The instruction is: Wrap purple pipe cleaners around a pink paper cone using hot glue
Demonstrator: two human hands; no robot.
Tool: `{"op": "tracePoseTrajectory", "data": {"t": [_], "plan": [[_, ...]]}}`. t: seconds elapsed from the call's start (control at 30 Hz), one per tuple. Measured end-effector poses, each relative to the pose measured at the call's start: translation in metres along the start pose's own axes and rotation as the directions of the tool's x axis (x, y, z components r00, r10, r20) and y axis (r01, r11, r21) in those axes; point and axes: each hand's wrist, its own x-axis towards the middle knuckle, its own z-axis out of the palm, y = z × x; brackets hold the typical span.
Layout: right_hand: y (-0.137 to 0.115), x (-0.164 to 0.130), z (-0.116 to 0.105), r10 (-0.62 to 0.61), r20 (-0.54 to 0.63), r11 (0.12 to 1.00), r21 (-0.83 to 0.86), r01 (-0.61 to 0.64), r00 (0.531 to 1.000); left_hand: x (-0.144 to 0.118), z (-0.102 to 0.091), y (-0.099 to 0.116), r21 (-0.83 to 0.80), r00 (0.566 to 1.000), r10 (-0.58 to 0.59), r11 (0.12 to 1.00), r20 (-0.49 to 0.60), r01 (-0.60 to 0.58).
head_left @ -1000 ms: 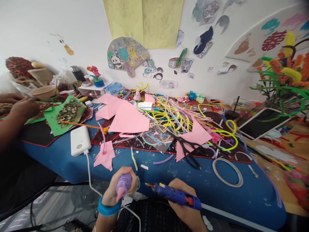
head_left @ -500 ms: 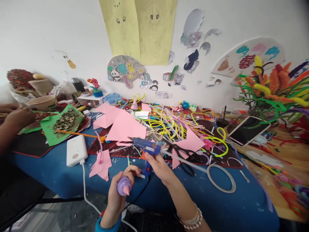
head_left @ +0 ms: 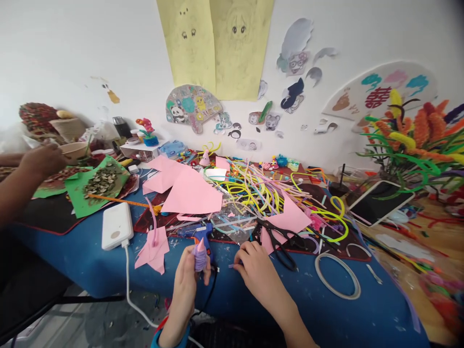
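1. Apparently gripping a ridged purple cone (head_left: 200,258) in the left hand (head_left: 188,268), in curled fingers closed around its sides, pink tip upward; likely held low on the body to spare the tip.

2. Reaching with the right hand (head_left: 255,263) to the front of the blue counter (head_left: 304,304), beside the cone but apart from it; pinching a short purple strip (head_left: 231,266) in fingers drawn nearly together, probably because of its thinness. Cannot tell how much of it lies hidden behind the knuckles.

3. Note a blue glue gun (head_left: 206,232) just behind the cone, clear of any grip; presumably laid there for easy reach.

4. Note also black scissors (head_left: 273,231) on and beside a pink paper piece (head_left: 290,217), with a pale ring (head_left: 318,269) farther right; perhaps spread sideways to leave room for both hands.

5. Farther back, see larger pink sheets (head_left: 197,193) beside a heap of yellow and pale pipe cleaners (head_left: 253,191), likely kept there as ready stock.
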Motion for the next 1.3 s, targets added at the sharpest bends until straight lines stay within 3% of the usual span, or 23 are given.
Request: {"op": "tracePoseTrajectory", "data": {"t": [0.13, 0.23, 0.4, 0.53, 0.77, 1.07, 1.3], "plan": [[0.004, -0.011, -0.001, 0.008, -0.102, 1.000, -0.006, -0.009, 0.995, -0.004, 0.005, -0.004, -0.044, 0.993, 0.078, 0.996, 0.092, -0.075], [-0.002, -0.018, -0.011, 0.035, -0.186, 0.996, 0.090, -0.018, 0.982, -0.007, 0.011, -0.002, -0.101, 0.985, 0.094, 0.992, 0.146, -0.080], [-0.020, -0.034, -0.024, 0.009, -0.333, 0.911, 0.391, 0.129, 0.943, -0.015, 0.025, 0.010, -0.123, 0.972, 0.076, 0.991, 0.222, -0.050], [-0.029, -0.040, -0.025, -0.005, -0.380, 0.845, 0.494, 0.207, 0.925, -0.022, 0.031, 0.018, -0.063, 0.961, 0.023, 0.998, 0.277, -0.006], [-0.039, -0.038, -0.030, -0.124, -0.487, 0.891, 0.328, 0.313, 0.865, -0.036, 0.031, 0.021, -0.038, 0.969, -0.098, 0.993, 0.225, 0.110], [-0.040, -0.037, -0.026, -0.298, -0.529, 0.889, 0.148, 0.433, 0.795, -0.037, 0.035, 0.024, -0.042, 0.979, -0.078, 0.995, 0.188, 0.087], [-0.039, -0.035, -0.023, -0.359, -0.536, 0.891, 0.047, 0.452, 0.764, -0.038, 0.036, 0.022, -0.012, 0.984, -0.046, 0.999, 0.173, 0.049]]}}
